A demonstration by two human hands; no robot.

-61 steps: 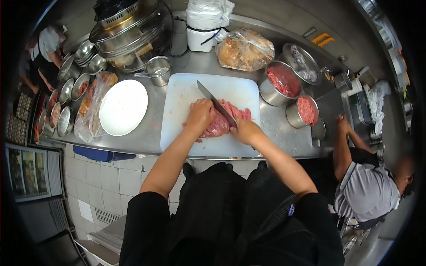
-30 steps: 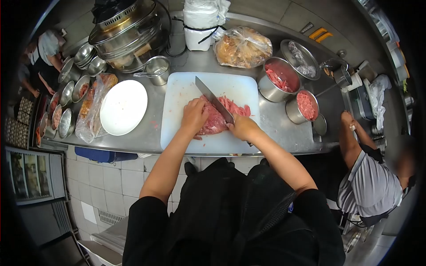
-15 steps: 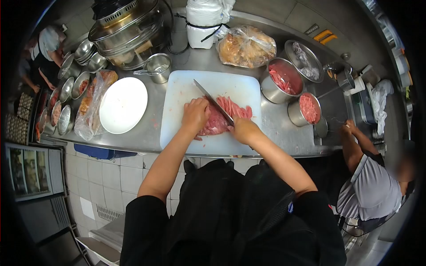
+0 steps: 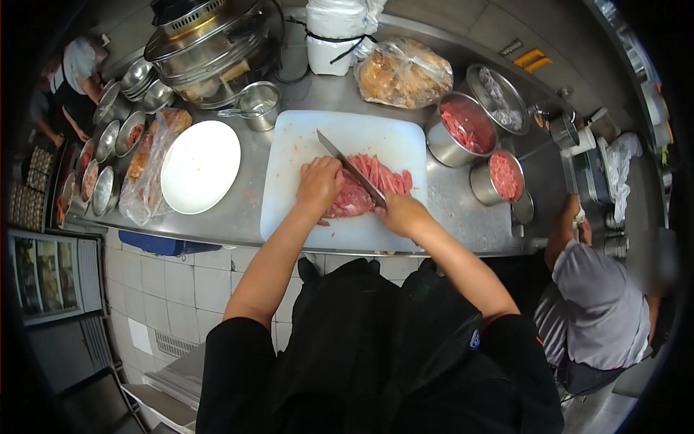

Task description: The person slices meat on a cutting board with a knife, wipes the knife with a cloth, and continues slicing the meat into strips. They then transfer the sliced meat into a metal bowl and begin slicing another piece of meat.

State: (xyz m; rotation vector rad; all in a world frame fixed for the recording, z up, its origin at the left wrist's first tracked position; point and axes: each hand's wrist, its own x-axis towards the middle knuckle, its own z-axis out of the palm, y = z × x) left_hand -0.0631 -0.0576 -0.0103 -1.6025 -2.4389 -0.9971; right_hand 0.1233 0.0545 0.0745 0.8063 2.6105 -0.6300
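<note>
A slab of raw red meat [image 4: 351,201] lies on the white cutting board [image 4: 390,132]. My left hand [image 4: 319,186] holds its left side down with bent fingers. My right hand [image 4: 403,215] is closed round the handle of a kitchen knife [image 4: 338,155], whose blade runs diagonally up and left across the meat, its tip past my left fingertips. On the far side of the blade, cut meat strips [image 4: 384,175] are heaped together. A few small scraps are scattered on the board. The knife handle is mostly hidden by my fingers.
Right of the board stand a tall pot of meat strips [image 4: 461,134] and a smaller pot of meat [image 4: 504,177]. A white oval plate [image 4: 201,168] and several metal bowls [image 4: 106,189] are on the left. A bagged food bundle [image 4: 405,72] lies behind. A co-worker [image 4: 596,296] stands at the right.
Both of my hands stay in nearly the same place, the knife still across the meat. At the right, the co-worker has leaned in and shifted their hands slightly.
</note>
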